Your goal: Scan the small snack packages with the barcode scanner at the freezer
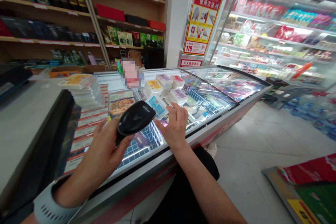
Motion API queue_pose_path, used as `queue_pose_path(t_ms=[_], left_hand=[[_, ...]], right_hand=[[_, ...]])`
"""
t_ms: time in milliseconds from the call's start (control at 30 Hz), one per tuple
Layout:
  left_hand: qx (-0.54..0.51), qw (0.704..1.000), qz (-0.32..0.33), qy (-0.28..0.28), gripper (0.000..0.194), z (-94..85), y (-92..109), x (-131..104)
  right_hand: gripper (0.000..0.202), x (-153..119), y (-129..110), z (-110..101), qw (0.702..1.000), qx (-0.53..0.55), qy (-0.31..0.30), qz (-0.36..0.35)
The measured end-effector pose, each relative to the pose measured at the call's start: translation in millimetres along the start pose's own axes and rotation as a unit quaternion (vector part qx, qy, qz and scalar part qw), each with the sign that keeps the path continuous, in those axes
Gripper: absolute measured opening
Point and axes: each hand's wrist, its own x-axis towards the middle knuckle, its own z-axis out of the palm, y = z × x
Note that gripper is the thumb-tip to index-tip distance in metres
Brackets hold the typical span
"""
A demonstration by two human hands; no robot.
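My left hand (110, 147) is wrapped round the handle of a black handheld scanner (138, 117), held over the glass-topped freezer (210, 112). Just right of the scanner head, a clear box with a blue label (156, 106) is tilted at the fingers of my right hand (175, 122), thumb on its near side. Behind it, stacked boxes with yellow labels (154, 85) and purple labels (179, 95) stand on the freezer. A further stack of clear boxes (86, 92) sits to the left, beside a pizza package (121, 104).
Wire baskets (143, 143) show inside the freezer below my hands. Shelves of bottles and boxes (126, 21) line the back wall. A lit refrigerated cabinet (278, 35) stands at the right. Red and green cartons (312, 189) are at the lower right.
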Motion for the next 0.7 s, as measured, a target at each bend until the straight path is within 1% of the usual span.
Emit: queue_pose_path(t_ms=[267, 533, 600, 700], left_hand=[[0.008, 1.0, -0.002, -0.003, 0.018, 1.0, 1.5, 0.8], [0.015, 1.0, -0.015, -0.006, 0.02, 1.9, 0.8, -0.1], [0.013, 1.0, -0.024, -0.005, 0.022, 1.1, -1.6, -0.1], [0.006, 0.999, -0.04, 0.006, 0.028, -0.8, -8.0, 1.0]], right_hand=[[0.053, -1.5, -0.4, -2.2, 1.0, 0.003, -0.021, 0.001], [0.053, -3.5, 1.8, 1.8, 1.0, 0.009, -0.001, -0.003], [0.056, -2.8, 3.9, 3.3, 0.999, 0.021, -0.009, 0.022], [0.059, 1.1, 9.2, 5.0, 0.993, 0.035, -0.047, 0.102]])
